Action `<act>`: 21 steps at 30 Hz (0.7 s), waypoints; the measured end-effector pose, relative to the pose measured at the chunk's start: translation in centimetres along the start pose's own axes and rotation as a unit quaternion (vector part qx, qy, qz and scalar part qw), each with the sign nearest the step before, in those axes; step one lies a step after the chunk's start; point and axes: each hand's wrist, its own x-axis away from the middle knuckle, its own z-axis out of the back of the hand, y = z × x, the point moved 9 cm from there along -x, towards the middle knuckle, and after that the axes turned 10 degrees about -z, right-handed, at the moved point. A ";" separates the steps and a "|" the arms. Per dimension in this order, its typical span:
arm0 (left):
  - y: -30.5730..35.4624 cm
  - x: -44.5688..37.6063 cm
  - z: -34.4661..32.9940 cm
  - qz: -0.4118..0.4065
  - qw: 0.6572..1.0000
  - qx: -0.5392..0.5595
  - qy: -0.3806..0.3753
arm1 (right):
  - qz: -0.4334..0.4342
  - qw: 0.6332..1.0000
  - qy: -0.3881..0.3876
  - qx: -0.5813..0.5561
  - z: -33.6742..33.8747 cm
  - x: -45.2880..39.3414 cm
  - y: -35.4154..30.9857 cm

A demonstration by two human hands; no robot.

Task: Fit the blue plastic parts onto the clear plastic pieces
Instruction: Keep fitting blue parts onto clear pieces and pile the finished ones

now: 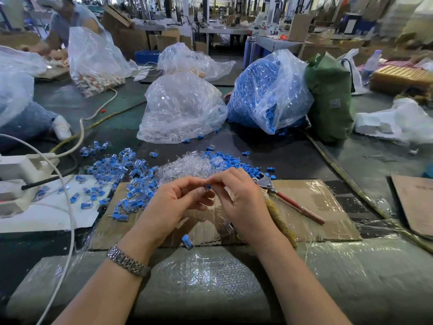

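Head view: a small blue part (207,186) sits pinched between the fingertips of the left hand (174,202) and the right hand (241,200). Just beyond them lie clear pieces (187,166), assembled ones (121,170) further left, pliers (278,193) beside the right hand.

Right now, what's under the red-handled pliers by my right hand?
The pliers lie on taped brown cardboard, their head beside loose blue parts. The right hand covers part of the head, so anything beneath there is hidden.
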 end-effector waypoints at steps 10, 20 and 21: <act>0.1 0.0 0.3 -0.010 1.000 -0.017 0.002 | -0.004 1.000 -0.023 0.021 -0.5 0.1 0.0; -0.2 -0.1 0.5 0.012 0.999 0.030 0.016 | -0.205 0.967 0.013 0.149 3.2 -0.6 3.4; -0.3 -0.1 0.5 0.013 0.999 0.036 0.017 | -0.264 0.934 -0.007 0.240 3.7 -0.3 4.8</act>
